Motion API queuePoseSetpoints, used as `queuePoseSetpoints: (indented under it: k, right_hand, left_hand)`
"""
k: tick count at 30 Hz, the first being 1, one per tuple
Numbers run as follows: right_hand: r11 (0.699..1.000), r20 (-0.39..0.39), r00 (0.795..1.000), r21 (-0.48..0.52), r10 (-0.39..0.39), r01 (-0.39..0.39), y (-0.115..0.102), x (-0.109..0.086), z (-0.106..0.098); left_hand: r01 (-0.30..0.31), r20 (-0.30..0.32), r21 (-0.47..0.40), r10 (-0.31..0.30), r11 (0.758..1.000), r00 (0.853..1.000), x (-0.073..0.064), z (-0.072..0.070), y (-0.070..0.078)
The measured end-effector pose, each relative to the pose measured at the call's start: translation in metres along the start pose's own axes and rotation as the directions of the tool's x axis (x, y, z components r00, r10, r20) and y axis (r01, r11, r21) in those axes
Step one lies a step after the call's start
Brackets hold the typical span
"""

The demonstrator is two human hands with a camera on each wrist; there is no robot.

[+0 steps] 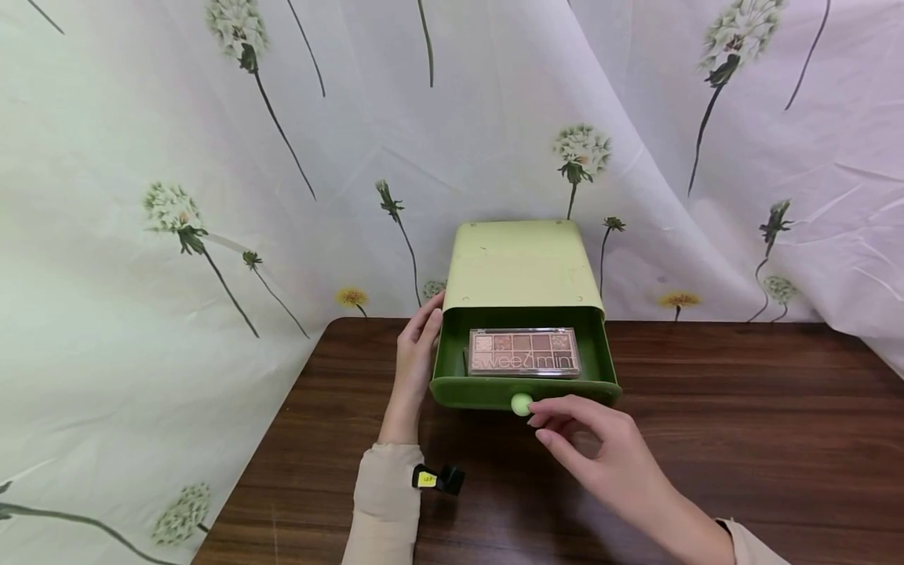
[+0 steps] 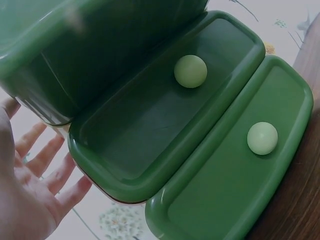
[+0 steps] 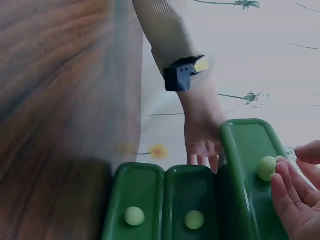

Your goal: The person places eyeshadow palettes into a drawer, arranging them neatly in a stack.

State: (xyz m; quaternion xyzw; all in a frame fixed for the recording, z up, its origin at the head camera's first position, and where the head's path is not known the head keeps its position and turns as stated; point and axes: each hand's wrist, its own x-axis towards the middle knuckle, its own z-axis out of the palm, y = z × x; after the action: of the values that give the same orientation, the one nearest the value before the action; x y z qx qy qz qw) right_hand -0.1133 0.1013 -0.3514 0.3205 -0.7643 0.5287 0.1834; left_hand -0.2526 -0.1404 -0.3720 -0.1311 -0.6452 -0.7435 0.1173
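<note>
A small drawer cabinet point(image 1: 523, 267) with a pale green top stands on the table, its green top drawer point(image 1: 487, 392) pulled out. Inside that drawer lies an eyeshadow palette point(image 1: 524, 351) with a clear lid and several brownish pans. My right hand point(image 1: 600, 447) is at the drawer's round light green knob point(image 1: 521, 404); fingertips touch its side while the thumb stands apart from it. Against the cabinet's left side rests my left hand point(image 1: 418, 353), its fingers point(image 2: 47, 155) extended in the left wrist view. The palette is hidden from both wrist views.
Below the pulled-out drawer, the left wrist view shows a middle drawer point(image 2: 150, 120) and a bottom drawer point(image 2: 210, 185), both pushed in, each with a round knob. A dandelion-patterned cloth point(image 1: 452, 141) hangs right behind the dark wooden table point(image 1: 741, 424).
</note>
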Motion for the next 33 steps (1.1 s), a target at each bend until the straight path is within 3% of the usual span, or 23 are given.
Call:
queuePoseSetpoints:
  k: [3,10,16,24,33]
  right_hand:
    - [0.999,-0.001,0.999,0.009,0.036,-0.036,0.003,-0.003,0.004]
    - [0.997,-0.028,0.998,-0.062,-0.050,0.048,0.015,-0.003,0.014]
    - [0.989,-0.089,0.994,-0.139,-0.069,0.056,0.021,0.000,0.020]
    - [0.991,-0.169,0.981,-0.108,-0.094,0.077,0.025,0.003,0.027]
    - [0.994,-0.176,0.982,-0.091,-0.073,0.058,0.026,0.004,0.026]
  left_hand:
    - [-0.004,-0.002,-0.007,0.004,1.000,1.000,0.001,0.000,0.000]
    - [0.000,-0.018,-0.010,0.000,1.000,1.000,0.001,0.001,0.001]
    - [0.011,-0.030,-0.012,-0.011,1.000,0.999,0.001,0.001,0.001]
    - [0.030,-0.041,-0.009,-0.030,1.000,0.999,0.000,0.002,0.001]
    - [0.045,-0.052,-0.004,-0.045,0.999,0.998,0.000,0.004,0.000]
